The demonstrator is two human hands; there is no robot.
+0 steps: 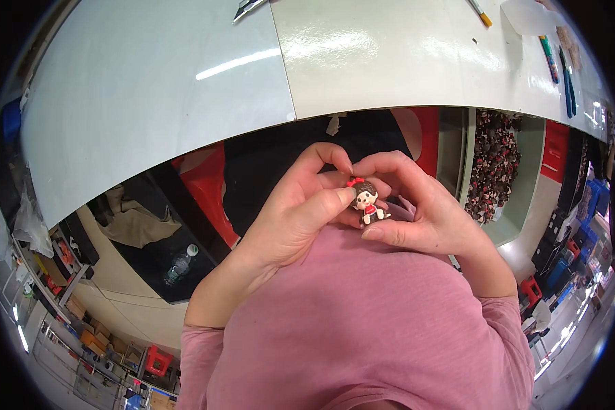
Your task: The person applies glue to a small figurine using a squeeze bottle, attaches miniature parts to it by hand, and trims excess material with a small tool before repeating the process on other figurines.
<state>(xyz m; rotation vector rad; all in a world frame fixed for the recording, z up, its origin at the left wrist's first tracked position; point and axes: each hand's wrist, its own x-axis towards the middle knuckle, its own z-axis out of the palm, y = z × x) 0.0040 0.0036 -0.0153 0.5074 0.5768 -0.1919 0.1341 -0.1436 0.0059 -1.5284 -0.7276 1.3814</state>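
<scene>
Head: grasping a small figurine (pixel 366 200) between left hand (pixel 295 205) and right hand (pixel 439 213), against left thumbtip (pixel 346 197), just above right thumb (pixel 389 234).

Left hand (pixel 290 208) and right hand (pixel 430 208) sit close together, both curled inward

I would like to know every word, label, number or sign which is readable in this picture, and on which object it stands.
No text can be read here.
Small figurine at the hands: no lettering can be made out.
Clear bottle with white cap: any label is too small and blurred.
Green pen-like tool on the table: any marking is too small.
</scene>
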